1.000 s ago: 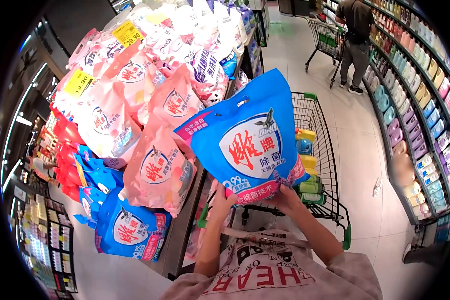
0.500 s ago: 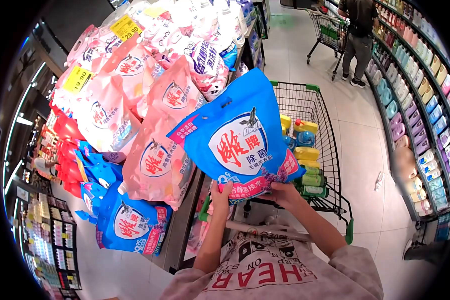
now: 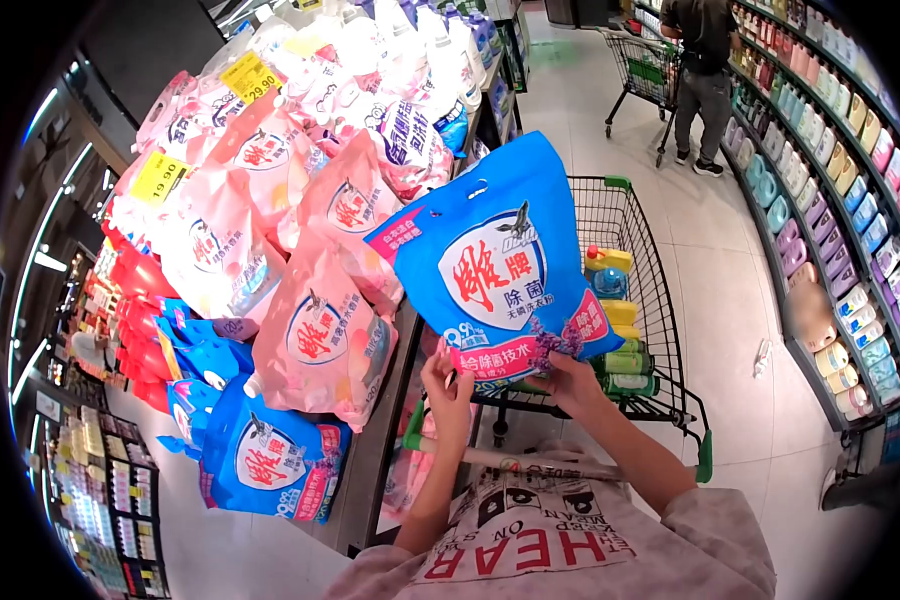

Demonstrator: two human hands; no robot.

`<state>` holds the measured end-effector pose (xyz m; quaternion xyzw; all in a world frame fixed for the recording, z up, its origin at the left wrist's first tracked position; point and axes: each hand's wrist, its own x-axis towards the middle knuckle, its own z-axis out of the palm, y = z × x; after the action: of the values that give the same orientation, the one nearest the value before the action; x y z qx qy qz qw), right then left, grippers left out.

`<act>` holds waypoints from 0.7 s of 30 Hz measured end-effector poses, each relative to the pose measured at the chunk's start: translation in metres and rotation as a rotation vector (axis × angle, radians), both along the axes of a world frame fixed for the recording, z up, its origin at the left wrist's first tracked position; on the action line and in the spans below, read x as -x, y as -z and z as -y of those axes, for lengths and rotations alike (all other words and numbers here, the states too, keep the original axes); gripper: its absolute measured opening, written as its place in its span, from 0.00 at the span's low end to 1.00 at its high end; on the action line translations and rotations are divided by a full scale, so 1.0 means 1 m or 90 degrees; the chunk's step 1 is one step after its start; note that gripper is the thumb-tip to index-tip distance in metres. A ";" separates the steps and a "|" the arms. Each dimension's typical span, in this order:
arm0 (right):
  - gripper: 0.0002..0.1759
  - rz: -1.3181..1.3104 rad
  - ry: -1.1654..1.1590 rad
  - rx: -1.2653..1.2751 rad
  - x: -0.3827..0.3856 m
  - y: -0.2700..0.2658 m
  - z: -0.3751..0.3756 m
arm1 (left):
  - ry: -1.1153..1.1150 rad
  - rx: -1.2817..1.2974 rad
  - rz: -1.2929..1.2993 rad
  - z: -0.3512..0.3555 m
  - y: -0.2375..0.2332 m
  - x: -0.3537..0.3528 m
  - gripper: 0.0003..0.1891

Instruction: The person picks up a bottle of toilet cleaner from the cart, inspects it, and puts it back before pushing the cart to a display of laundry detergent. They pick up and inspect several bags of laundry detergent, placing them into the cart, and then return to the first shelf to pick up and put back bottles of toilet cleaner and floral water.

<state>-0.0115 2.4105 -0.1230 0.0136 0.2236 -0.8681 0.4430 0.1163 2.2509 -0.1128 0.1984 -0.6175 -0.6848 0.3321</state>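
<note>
A large blue bag of washing powder [image 3: 500, 262] is held up in front of me, tilted, its printed front facing me. My left hand [image 3: 448, 385] is at its lower left corner, fingers curled against the edge. My right hand [image 3: 572, 384] grips the bottom edge, thumb on the front and the other fingers hidden behind. Behind the bag stands a shopping cart [image 3: 676, 345], partly covered by it. Yellow bottles [image 3: 622, 312] and green bottles [image 3: 630, 372] lie in the cart.
To the left, a display holds pink bags [image 3: 325, 340] and another blue bag [image 3: 270, 455], with yellow price tags [image 3: 160, 178]. Shelves of bottles [image 3: 820, 215] line the right side. Up the aisle a person [image 3: 705, 80] stands by another cart [image 3: 642, 70].
The blue bag has shifted slightly right and turned a little more upright. My left hand's fingers have moved at its lower left corner. The view has shifted slightly.
</note>
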 end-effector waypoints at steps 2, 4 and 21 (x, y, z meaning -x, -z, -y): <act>0.26 -0.035 0.043 -0.011 0.000 -0.005 0.001 | -0.079 0.146 0.118 -0.015 -0.009 -0.009 0.33; 0.26 -0.063 0.082 -0.027 -0.005 -0.005 0.002 | -0.065 0.166 0.148 -0.025 -0.020 -0.009 0.36; 0.24 -1.107 0.323 -0.253 -0.040 -0.030 0.005 | 0.215 -0.613 -0.129 0.020 0.004 -0.018 0.25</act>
<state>0.0287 2.4053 -0.0932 -0.5180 0.6125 -0.5896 -0.0945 0.1346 2.2305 -0.1170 0.1592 -0.2207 -0.9511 0.1463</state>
